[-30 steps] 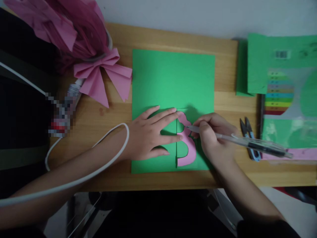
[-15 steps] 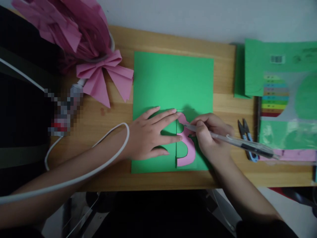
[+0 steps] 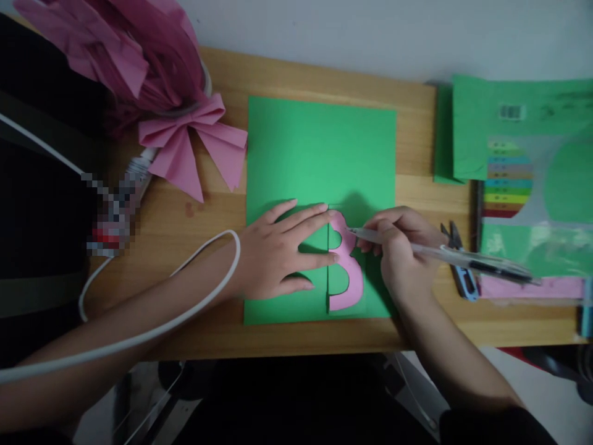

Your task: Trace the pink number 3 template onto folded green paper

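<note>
A pink paper cutout, curved like a 3, lies on a green sheet of paper. Fingers spread, my left hand rests flat on the green paper, two fingertips touching the cutout's left side. My right hand grips a clear pen between thumb and fingers. The pen's tip is by the upper right edge of the cutout; whether it touches the paper I cannot tell. A thin dark line runs along the cutout's left side.
Small blue-handled snips lie right of my right hand, beside a green paper pack. A folded pink paper bow and a tube are at the left. A white cable loops over my left forearm. The wooden table's front edge is near me.
The pen and my right hand have shifted slightly up and right, with the tip moving from inside the cutout's upper bend to its outer edge. My left hand stays on the paper.
</note>
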